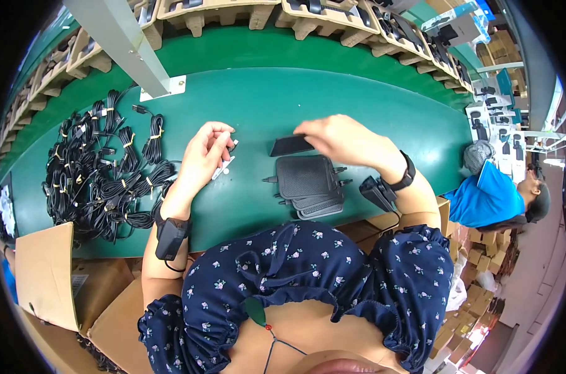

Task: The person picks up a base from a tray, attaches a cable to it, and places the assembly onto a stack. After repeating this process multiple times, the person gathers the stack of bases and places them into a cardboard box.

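Observation:
My right hand [342,138] grips the edge of a flat black rectangular panel [290,146], tilted up on the green table. Just below it lies a stack of black textured pads [305,177], with small dark connectors sticking out at the sides. My left hand [207,153] is closed, thumb and fingers together. A small white strip [222,169] shows beside its fingers; whether the fingers hold it or something else, I cannot make out. Left of that hand, several bundled black cables [130,149] with light ties are heaped on the table.
Moulded cardboard trays [330,15] with black parts line a raised shelf along the back. A grey metal post [130,47] stands at the back left. Open cardboard boxes [46,268] are at the lower left. A person in blue [492,193] is at the right.

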The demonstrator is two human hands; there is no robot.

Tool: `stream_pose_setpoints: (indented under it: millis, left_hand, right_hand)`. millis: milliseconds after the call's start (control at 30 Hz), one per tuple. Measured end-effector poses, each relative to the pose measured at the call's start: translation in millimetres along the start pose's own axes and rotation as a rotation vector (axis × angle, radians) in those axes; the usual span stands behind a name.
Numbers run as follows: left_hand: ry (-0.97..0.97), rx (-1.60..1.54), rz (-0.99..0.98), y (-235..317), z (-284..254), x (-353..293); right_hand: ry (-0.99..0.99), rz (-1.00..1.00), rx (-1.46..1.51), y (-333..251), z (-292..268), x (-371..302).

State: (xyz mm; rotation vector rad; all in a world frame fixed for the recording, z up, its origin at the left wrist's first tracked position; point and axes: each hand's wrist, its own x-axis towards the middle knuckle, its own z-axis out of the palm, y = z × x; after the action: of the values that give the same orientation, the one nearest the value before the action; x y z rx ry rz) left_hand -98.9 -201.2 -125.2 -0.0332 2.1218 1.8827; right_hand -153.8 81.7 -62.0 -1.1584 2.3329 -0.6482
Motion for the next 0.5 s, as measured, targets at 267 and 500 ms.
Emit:
stream_pose_setpoints:
  millis: [267,500]
  left_hand:
    - [0.03,-0.012,-0.015,1.7,-2.3,-4.3]
    - [0.008,0.0,0.015,-1.7,3.8,-0.7]
  right_hand:
    - [1.24,0.071,0.29,108.8,-98.2,57.7]
    - [1.273,0.213,0.447,276.9,-143.0,61.4]
